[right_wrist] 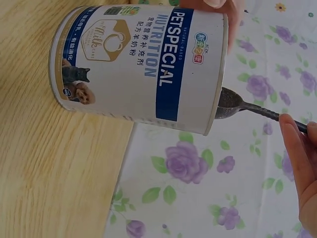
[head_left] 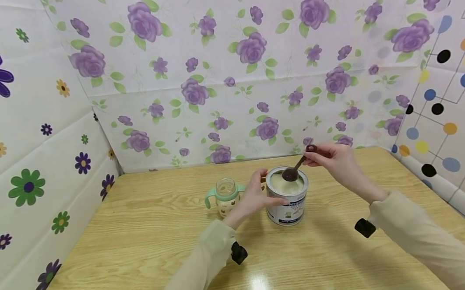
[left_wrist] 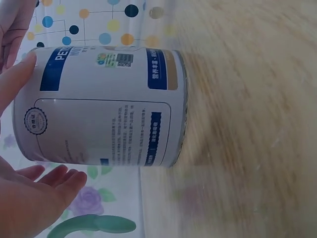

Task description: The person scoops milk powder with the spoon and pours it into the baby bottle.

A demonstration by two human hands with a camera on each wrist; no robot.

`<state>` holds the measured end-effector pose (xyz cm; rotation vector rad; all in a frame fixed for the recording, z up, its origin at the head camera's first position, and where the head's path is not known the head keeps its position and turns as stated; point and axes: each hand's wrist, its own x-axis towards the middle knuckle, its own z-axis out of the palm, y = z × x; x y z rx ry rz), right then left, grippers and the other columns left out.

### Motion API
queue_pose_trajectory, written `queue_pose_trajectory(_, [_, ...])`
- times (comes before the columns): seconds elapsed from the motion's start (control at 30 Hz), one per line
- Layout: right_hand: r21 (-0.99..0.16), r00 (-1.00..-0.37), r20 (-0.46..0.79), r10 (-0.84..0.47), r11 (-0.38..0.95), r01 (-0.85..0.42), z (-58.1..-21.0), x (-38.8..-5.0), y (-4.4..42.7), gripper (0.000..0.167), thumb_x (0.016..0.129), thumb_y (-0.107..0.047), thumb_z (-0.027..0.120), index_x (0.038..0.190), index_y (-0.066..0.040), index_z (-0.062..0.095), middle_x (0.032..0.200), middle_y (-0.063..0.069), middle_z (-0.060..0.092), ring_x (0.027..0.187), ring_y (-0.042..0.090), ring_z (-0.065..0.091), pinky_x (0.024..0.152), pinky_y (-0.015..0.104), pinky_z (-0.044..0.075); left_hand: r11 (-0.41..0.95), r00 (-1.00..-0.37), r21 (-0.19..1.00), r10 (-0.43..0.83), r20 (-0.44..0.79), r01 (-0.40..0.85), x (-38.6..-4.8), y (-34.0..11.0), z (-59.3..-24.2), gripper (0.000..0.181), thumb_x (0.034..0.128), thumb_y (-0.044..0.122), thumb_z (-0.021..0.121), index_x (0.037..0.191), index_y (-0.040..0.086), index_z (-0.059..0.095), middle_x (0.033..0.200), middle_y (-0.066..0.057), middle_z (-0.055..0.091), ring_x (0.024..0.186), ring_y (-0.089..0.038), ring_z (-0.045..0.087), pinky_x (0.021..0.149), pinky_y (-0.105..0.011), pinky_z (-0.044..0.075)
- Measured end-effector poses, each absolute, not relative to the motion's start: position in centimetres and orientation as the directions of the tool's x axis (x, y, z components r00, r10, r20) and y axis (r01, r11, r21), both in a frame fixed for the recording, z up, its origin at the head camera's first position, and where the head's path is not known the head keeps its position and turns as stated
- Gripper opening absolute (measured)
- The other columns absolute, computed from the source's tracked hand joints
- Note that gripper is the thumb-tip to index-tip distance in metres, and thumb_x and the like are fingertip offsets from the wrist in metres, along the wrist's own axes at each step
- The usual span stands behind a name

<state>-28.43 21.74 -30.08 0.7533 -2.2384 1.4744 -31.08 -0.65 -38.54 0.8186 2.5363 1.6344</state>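
Note:
A white and blue can of pet milk powder [head_left: 287, 210] stands uncovered on the table, pale powder [head_left: 286, 186] inside. My right hand [head_left: 338, 163] pinches the handle of a dark brown spoon [head_left: 290, 174], whose bowl hangs at the can's mouth. In the right wrist view, the can's rim partly hides the spoon bowl [right_wrist: 228, 103]. My left hand [head_left: 255, 196] is spread about the can's left side. Its thumb lies across the front; in the left wrist view the other fingers [left_wrist: 64, 186] look slightly apart from the can. A lidless baby bottle [head_left: 226, 200] with green handles stands left of the can.
The wooden table [head_left: 142, 237] meets a flowered cloth wall [head_left: 234, 96] behind the can. Patterned cloth also hangs at left and right. Part of the bottle's green handle [left_wrist: 116, 224] shows near the left fingers in the left wrist view.

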Motion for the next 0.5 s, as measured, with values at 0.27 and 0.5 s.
queue_pose_trajectory(0.27, [-0.621, -0.726, 0.627, -0.283, 0.381, -0.685, -30.1, -28.1, 21.3, 0.015, 0.084, 0.011, 0.056, 0.097, 0.011, 0.063, 0.082, 0.019, 0.064, 0.072, 0.026, 0.064, 0.064, 0.027, 0.05, 0.235, -0.831, 0.859, 0.457, 0.316, 0.456, -31.3, -0.2, -39.0, 0.083, 0.0639, 0.021, 0.084, 0.129, 0.006, 0.035, 0.121, -0.009, 0.045, 0.108, -0.023, 0.045, 0.086, -0.036, 0.04])
queue_pose_trajectory(0.5, [-0.565, -0.702, 0.639, -0.315, 0.427, -0.706, -31.1, -28.9, 21.8, 0.017, 0.084, 0.008, 0.058, 0.099, 0.008, 0.065, 0.084, 0.014, 0.066, 0.071, 0.02, 0.064, 0.063, 0.023, 0.05, 0.241, -0.849, 0.874, 0.444, 0.287, 0.422, -31.4, 0.2, -39.4, 0.085, 0.064, 0.022, 0.084, 0.13, 0.008, 0.033, 0.122, -0.007, 0.044, 0.108, -0.021, 0.046, 0.088, -0.037, 0.038])
